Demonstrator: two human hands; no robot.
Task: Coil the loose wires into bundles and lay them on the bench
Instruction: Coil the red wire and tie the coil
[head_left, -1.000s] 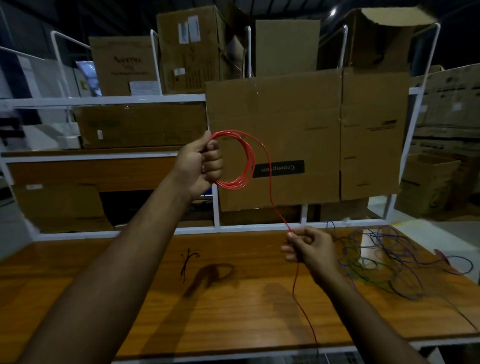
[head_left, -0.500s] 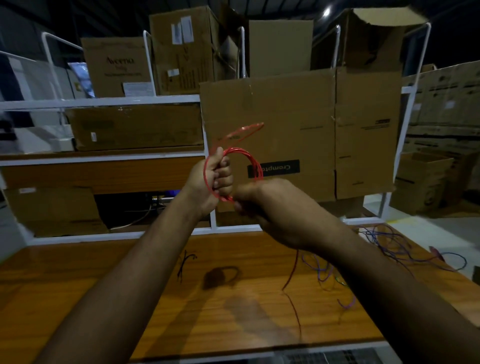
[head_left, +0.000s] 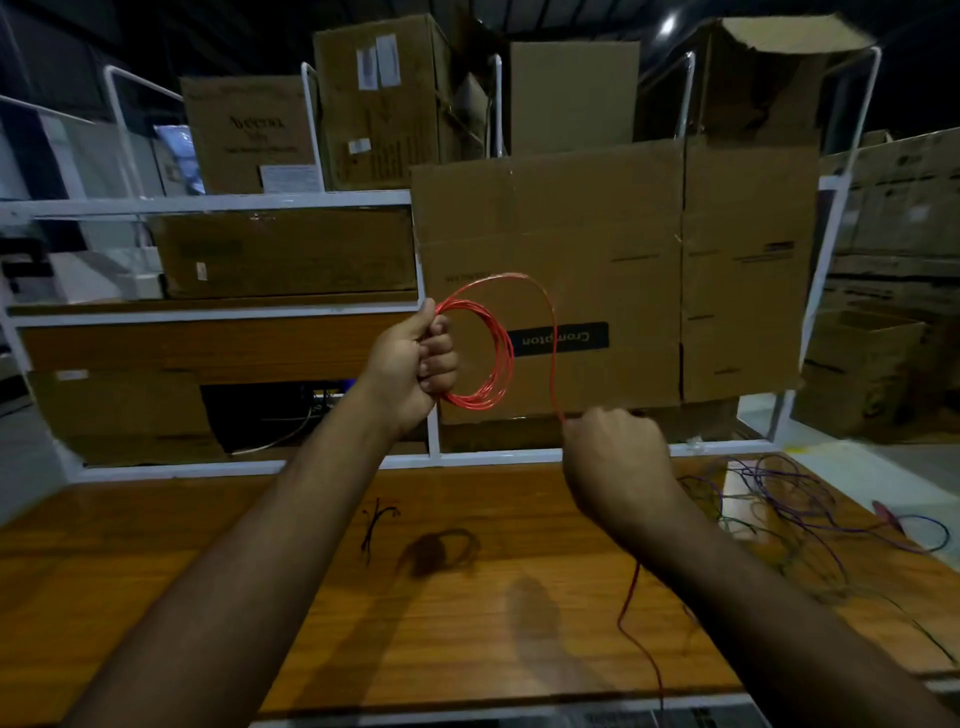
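A long brown wooden bench with a shiny top fills the bottom of the view. Behind it stands a white metal rack with shelves. The room is dim, with one small bright light high up on the right. Big brown cardboard boxes sit on top of the rack, and more are stacked at the far right. One wide flat cardboard sheet with a black label leans against the rack.

Two bare arms reach out over the bench. The left hand is held up in the air, and its fingers are curled tight around one side of a round coil of thin red wire. The coil hangs to the right of that hand, in front of the cardboard sheet. One loose loop of the same red wire rises over the coil and drops down to the right hand. The right hand is lower and to the right, near the bench, and it pinches the red wire at its top. The rest of the red wire falls from under that hand, across the bench and past its front edge.

There is one red coil. On the right end of the bench lies one messy heap of loose purple, green and blue wires; I cannot count them. One small bunch of black ties lies on the bench in the middle.
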